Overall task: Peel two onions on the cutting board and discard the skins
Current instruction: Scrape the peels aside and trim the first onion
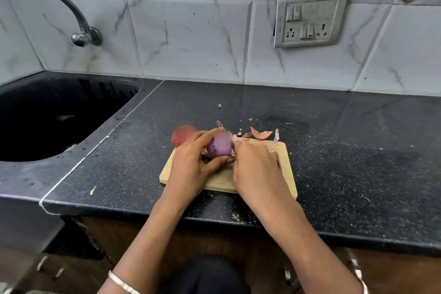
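Unpeeled onion: at board's far left corner, likely waiting its turn. Purple onion: over far edge, left hand fingers clamped round it, steadying. Right hand: at its right end, fingers hidden, grip untellable. Skins: far right corner, undiscarded.

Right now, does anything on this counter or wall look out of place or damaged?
Yes. The grey metal switch plate hangs crooked, with a dark gap behind its top edge. Dry pinkish onion skins lie scattered on the black speckled countertop, beyond the wooden cutting board.
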The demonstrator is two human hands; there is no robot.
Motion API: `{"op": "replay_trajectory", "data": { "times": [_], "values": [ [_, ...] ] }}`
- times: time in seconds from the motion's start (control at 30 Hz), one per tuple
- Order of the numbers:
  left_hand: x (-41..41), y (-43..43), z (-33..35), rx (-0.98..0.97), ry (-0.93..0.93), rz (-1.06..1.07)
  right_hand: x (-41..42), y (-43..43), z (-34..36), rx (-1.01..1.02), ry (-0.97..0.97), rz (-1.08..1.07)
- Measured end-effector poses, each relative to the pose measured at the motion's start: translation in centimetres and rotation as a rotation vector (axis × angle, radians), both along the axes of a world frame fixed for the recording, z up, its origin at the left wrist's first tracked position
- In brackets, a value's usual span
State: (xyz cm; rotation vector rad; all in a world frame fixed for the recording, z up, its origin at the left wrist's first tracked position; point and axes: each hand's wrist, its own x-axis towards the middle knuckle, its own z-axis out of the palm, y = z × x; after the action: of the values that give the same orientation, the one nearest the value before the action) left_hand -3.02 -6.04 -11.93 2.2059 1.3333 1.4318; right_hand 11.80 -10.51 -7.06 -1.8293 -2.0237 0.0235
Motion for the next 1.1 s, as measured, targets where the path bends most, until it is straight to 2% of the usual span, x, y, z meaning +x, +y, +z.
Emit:
{"op": "replay_trajectory", "data": {
  "times": [0.13, 0.3, 0.4, 0.67, 0.83, 1.0, 1.1],
  "values": [
    [0.0, 0.0, 0.2, -0.007, -0.008, -0.009, 0.0, -0.9, -0.4, 0.035, 0.010, -0.016],
    [-0.1, -0.2, 0.1, -0.028, -0.060, -0.006, -0.1, 1.1, -0.1, -0.062, 0.000, 0.011],
    [-0.1, -0.2, 0.2, -0.046, -0.091, -0.010, 0.9, 0.8, -0.2, -0.049, -0.006, 0.024],
    [-0.4, -0.6, 0.1, -0.181, -0.246, -0.059, 4.8, 1.0, 0.5, -0.060, 0.147, -0.026],
    [-1.0, -0.2, -0.5, -0.205, -0.276, -0.167, 6.8, 2.4, 0.1, 0.008, -0.014, -0.142],
    [-1.2, -0.6, -0.4, -0.271, -0.423, -0.244, 6.5, 2.2, -0.2, 0.043, -0.097, -0.146],
    [-1.4, -0.4, 0.0, -0.302, -0.471, -0.220, 5.9, 2.1, -0.2, 0.052, -0.138, -0.133]
  ]
}}
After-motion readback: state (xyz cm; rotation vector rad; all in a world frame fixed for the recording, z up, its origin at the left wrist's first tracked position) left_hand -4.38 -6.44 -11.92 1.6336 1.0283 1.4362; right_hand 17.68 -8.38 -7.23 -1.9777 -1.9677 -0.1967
